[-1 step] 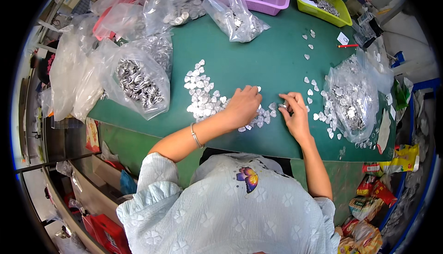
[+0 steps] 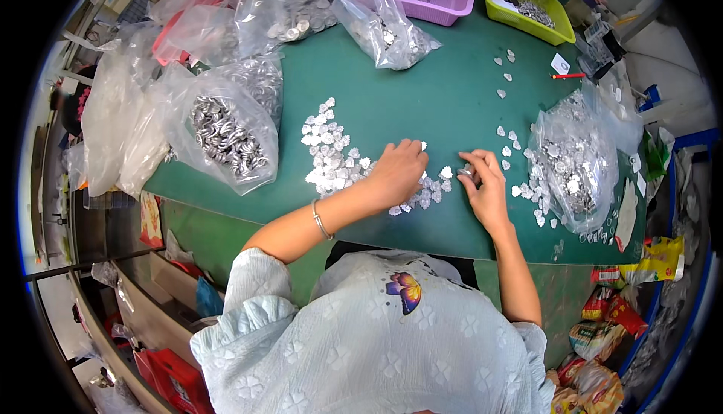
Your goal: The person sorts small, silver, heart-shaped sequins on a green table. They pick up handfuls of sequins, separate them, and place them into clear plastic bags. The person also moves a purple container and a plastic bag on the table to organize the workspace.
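Small silvery heart-shaped metal pieces lie in a loose pile on the green work table. At the right end of this pile my left hand rests, fingers curled down; what lies under them is hidden. My right hand is just beyond that end, thumb and fingertips pinching one small silvery metal piece. Right of it, single hearts are spread out, near a clear plastic bag full of similar pieces.
Clear bags of metal parts crowd the left side, with another bag at the back. A purple basket and a yellow-green basket stand along the far side. A red pen lies at the right.
The fingers of my right hand have drawn closer together around the small piece. My left hand stays in place.
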Demonstrator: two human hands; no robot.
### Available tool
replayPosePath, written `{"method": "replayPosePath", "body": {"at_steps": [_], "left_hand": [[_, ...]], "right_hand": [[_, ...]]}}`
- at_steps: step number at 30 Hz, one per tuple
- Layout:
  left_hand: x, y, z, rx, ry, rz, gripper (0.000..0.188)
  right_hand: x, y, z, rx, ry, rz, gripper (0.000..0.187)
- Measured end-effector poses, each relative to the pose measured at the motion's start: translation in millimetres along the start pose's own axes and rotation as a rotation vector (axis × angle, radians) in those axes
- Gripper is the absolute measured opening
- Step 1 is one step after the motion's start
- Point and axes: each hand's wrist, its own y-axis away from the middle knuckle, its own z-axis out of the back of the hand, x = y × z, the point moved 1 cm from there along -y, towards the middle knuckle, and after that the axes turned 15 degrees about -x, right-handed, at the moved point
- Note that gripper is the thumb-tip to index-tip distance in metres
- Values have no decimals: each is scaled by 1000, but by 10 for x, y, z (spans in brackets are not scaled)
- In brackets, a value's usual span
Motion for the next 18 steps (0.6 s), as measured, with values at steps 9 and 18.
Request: {"method": "replayPosePath", "body": {"at_steps": [9,18], "left_hand": [[75,-108,83,-61,606,275,17],[-93,-11,-110,340,1925,1120,32]], "right_hand": [[102,46,37,-4,-764,-574,23],[291,69,-120,29,-264,-154,26]]}}
